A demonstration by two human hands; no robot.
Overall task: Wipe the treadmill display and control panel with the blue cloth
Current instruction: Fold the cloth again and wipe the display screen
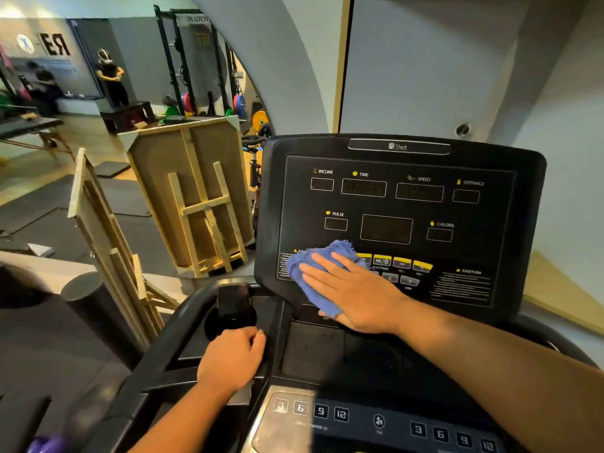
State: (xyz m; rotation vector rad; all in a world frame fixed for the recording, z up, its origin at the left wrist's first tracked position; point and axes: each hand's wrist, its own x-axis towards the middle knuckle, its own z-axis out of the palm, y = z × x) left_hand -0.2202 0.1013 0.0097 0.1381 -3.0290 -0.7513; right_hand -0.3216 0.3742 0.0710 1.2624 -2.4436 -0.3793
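The black treadmill display point(398, 204) stands upright ahead, with dark readout windows labelled incline, time, speed, distance, pulse and calorie. My right hand point(353, 289) lies flat with spread fingers on the blue cloth point(313, 273), pressing it against the lower left of the display, over the yellow buttons and the left caution label. Below, the control panel point(376, 423) shows numbered keys and a fan key. My left hand point(232, 358) is curled on the left side of the console tray, by a round cup holder point(225, 318).
Wooden frames point(196, 194) lean upright left of the treadmill, with a black cylinder point(85, 292) nearer me. Farther back are gym racks, coloured weight plates and a mirror wall reflecting people. A grey wall rises behind the display.
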